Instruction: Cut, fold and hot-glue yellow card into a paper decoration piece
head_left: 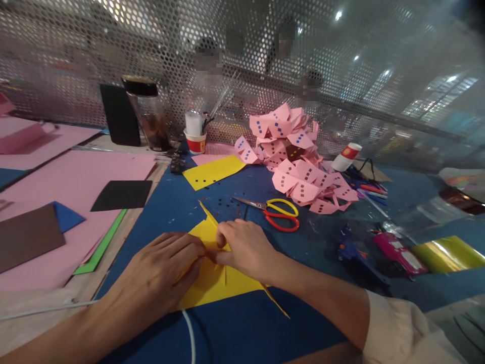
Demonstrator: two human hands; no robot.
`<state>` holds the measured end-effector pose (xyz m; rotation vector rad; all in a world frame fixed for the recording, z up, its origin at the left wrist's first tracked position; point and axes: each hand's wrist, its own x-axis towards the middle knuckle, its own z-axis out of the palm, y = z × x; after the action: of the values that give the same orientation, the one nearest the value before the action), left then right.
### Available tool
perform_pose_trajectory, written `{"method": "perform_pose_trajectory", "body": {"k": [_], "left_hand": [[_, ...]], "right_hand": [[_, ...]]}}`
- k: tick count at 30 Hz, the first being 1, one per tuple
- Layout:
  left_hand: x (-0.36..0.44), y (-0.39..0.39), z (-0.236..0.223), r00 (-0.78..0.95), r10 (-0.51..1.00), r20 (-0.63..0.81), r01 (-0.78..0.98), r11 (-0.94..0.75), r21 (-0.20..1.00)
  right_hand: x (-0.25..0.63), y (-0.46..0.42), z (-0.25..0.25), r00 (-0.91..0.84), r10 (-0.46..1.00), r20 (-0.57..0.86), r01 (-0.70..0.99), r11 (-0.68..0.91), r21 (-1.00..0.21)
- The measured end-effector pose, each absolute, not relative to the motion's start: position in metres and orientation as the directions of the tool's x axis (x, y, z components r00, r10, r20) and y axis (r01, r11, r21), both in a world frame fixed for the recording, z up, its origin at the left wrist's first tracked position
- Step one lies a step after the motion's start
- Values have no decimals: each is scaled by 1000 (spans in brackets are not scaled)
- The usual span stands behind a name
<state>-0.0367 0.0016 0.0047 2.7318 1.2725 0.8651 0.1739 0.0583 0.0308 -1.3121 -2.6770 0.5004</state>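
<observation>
A: State the condition of the hands.

B: Both are closed on the yellow paper [242, 283], which lies below them over the blue tabletop [242, 333]. The left hand [162, 273] curls over its left part; the right hand [250, 247] pinches it near the middle. Their fingertips come close together; whether they touch each other, I cannot tell.

A: Reason for the double hold?

B: In my judgement, one hand steadies the paper while the other shapes a fold. A narrow edge stands up just beyond the right fingers, and a loose sheet would likely slide.

A: The scissors [282, 212]?

B: Lying just beyond the right hand, handles to the right, blades pointing left. Presumably laid there to be within reach yet off the paper.

A: The pink paper pieces [303, 182]?

B: Heaped past the scissors, bearing small dark marks. Probably kept back so that the forearms do not crush them.

A: Anything beyond the left hand?

B: A second yellow sheet [214, 172], lying flat, with small dark squares on it. Behind it an upright cup [196, 144], seemingly serving to keep thin sticks together.
</observation>
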Motion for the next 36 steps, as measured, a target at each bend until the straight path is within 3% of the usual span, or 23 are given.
{"method": "perform_pose_trajectory", "body": {"k": [18, 36], "left_hand": [[-36, 6, 1, 501, 688, 525, 693, -683, 233], [-35, 5, 4, 528, 700, 480, 715, -672, 194]], "right_hand": [[174, 56, 30, -605, 796, 6, 734, 560, -385], [167, 51, 25, -587, 809, 40, 771, 573, -277]]}}
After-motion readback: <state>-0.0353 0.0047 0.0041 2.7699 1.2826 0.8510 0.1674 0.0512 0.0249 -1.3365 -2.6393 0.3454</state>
